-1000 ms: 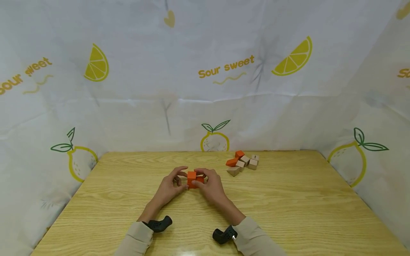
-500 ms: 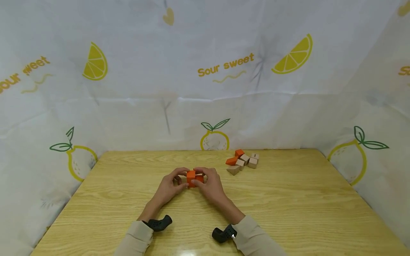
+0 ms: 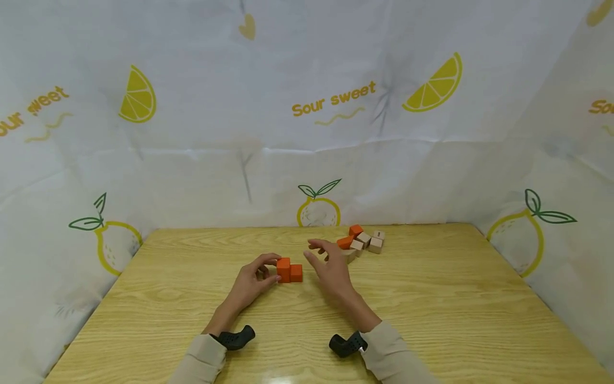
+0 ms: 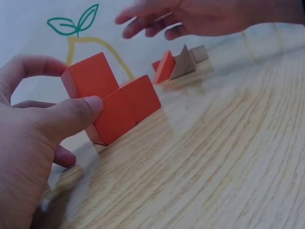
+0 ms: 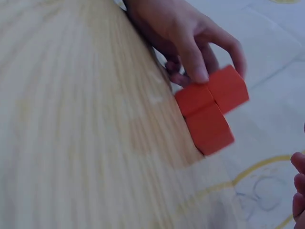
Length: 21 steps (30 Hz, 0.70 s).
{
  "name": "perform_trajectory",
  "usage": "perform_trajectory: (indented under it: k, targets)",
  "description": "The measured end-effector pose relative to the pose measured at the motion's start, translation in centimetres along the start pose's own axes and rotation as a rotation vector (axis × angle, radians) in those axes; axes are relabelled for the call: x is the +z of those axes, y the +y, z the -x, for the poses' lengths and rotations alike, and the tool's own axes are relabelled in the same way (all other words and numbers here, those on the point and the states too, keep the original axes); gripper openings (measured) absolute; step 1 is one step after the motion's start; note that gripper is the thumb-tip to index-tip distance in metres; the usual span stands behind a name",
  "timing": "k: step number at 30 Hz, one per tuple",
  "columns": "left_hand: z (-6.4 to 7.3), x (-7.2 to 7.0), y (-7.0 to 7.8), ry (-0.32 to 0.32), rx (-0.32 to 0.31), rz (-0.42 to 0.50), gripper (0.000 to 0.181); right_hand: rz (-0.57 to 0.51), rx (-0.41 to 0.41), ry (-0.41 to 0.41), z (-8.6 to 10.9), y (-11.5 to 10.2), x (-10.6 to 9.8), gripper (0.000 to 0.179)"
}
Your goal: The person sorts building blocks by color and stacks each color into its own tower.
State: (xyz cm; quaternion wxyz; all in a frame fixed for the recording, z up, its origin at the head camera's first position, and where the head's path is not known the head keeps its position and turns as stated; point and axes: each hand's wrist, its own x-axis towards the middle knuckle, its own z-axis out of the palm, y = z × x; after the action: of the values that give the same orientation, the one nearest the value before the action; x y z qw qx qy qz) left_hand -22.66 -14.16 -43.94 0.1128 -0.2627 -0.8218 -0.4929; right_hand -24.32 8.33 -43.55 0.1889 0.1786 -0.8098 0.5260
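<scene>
In the left wrist view, an orange cube [image 4: 90,75] sits on a lower orange cube [image 4: 115,120], with another orange cube [image 4: 142,98] against the lower one's side. My left hand [image 3: 250,281] pinches the stacked pair from the left; its thumb lies across the seam and a finger is behind the upper cube. Touching nothing, my right hand [image 3: 332,271] hovers to the right of these cubes, its fingers apart and loosely bent. It partly covers a plain wooden triangular block [image 3: 349,256] in the head view.
A loose group of blocks lies at the back right of the wooden table [image 3: 455,298]: an orange cube [image 3: 355,230], an orange wedge [image 3: 344,242] and several plain wooden blocks [image 3: 376,245]. A white printed cloth [image 3: 216,181] hangs behind the table.
My right hand has let go of the orange cubes and moved right, towards the block group. My left hand still holds the stacked pair in about the same spot.
</scene>
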Motion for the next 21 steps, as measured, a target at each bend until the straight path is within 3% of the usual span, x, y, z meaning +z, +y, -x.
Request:
perform_trajectory:
  k: [9, 21]
  targets:
    - [0.1, -0.1, -0.1, -0.002, 0.026, -0.01, 0.043, 0.069, 0.104, 0.167, -1.6, 2.4, -4.1, 0.029]
    - [0.0, 0.0, -0.3, -0.003, 0.035, 0.001, 0.042, 0.176, 0.135, 0.165, -3.5, 5.8, -7.8, 0.03]
